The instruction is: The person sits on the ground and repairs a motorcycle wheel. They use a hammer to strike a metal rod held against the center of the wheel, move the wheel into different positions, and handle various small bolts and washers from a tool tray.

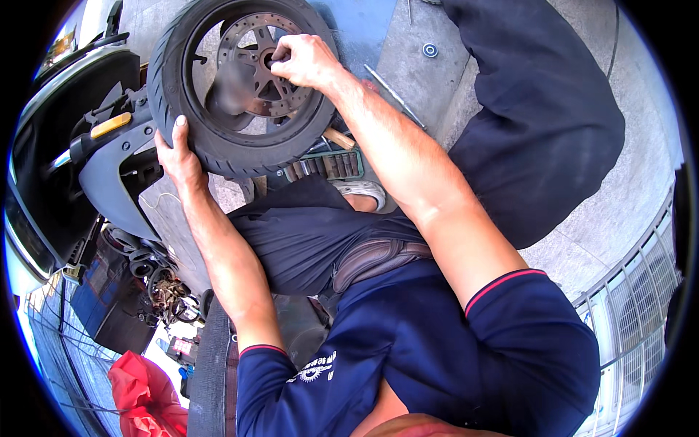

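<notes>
The wheel is up in front of the seated person, just beside the scooter. The hands are apart: the left hand grips the tyre at its near left edge, thumb over the sidewall, while the right hand has its fingers pinched together at the hub. I'd call it a heavy, stiff load (awkward more than fragile), with rubber that should grip well and a smoother metal disc that may be slick if greasy. The tyre's rim seems the best hold, one hand on each side, sparing the disc. The left fingers vanish behind the rubber, and whether the right fingertips hold some small dark part I can't tell. A blurred patch covers some spokes, the wheel's top is cut off, and it partly hides the tool case below.
</notes>
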The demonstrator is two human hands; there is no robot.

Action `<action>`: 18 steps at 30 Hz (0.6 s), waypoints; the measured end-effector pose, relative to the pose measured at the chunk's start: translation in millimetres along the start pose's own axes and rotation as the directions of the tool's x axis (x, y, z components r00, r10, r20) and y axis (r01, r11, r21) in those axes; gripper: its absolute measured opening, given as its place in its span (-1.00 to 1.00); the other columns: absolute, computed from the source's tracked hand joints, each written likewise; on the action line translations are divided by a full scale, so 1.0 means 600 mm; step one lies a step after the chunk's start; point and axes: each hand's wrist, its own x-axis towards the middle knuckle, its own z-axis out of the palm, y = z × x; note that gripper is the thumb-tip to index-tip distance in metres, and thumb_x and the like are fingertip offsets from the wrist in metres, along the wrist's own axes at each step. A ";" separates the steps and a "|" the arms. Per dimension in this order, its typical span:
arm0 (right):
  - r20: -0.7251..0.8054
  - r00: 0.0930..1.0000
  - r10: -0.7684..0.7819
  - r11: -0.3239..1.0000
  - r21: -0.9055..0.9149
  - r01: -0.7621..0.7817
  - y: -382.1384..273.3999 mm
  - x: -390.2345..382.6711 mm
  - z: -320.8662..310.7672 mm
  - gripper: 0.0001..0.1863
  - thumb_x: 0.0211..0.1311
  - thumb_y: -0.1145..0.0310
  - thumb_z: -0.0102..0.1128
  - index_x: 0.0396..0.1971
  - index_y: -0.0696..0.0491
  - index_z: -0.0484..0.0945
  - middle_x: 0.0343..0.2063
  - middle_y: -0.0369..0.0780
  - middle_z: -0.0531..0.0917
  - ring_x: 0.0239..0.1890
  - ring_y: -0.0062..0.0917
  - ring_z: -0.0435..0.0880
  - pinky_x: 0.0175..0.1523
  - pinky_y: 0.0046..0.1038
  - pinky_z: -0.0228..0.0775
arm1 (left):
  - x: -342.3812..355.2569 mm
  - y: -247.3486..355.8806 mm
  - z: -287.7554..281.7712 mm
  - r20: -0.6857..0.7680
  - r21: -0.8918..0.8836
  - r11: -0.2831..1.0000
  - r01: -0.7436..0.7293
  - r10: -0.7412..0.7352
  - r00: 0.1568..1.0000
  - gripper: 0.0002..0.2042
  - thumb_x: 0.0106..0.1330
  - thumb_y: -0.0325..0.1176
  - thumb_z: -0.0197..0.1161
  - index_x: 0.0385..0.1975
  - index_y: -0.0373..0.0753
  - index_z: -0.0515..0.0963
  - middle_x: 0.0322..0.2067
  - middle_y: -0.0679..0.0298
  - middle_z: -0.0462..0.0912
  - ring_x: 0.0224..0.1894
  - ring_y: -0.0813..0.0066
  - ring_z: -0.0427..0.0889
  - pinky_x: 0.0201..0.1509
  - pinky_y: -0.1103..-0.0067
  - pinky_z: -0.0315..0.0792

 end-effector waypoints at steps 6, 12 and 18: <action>-0.035 0.999 0.017 0.992 0.128 -0.013 0.015 0.011 -0.004 -0.67 0.04 0.21 0.42 -0.21 0.05 0.77 -0.27 -0.11 0.81 -0.18 -0.35 0.81 0.04 -0.33 0.64 | -0.002 0.002 0.001 -0.002 -0.045 0.999 0.015 -0.015 1.000 -0.33 0.29 -0.22 0.43 0.32 -0.44 0.35 0.09 -0.02 0.61 0.05 0.20 0.66 0.19 0.37 0.56; -0.206 0.978 -0.020 1.000 0.004 0.021 -0.001 -0.026 0.040 -0.76 0.08 0.24 0.36 -0.32 0.09 0.71 -0.30 -0.10 0.78 -0.21 -0.30 0.78 0.00 -0.27 0.63 | 0.005 -0.006 -0.008 -0.017 -0.002 1.000 0.017 -0.017 1.000 -0.40 0.33 -0.21 0.35 0.29 -0.41 0.40 0.08 0.03 0.63 0.03 0.19 0.68 0.17 0.36 0.58; -0.358 0.931 0.070 0.968 0.250 0.023 0.049 0.017 0.006 -0.80 0.11 0.31 0.49 -0.30 0.06 0.75 -0.34 -0.20 0.80 -0.29 -0.51 0.78 -0.16 -0.40 0.66 | 0.008 -0.005 -0.007 0.009 -0.069 0.997 0.047 -0.046 0.999 -0.37 0.29 -0.20 0.41 0.27 -0.43 0.39 0.09 -0.01 0.62 0.02 0.19 0.69 0.14 0.36 0.60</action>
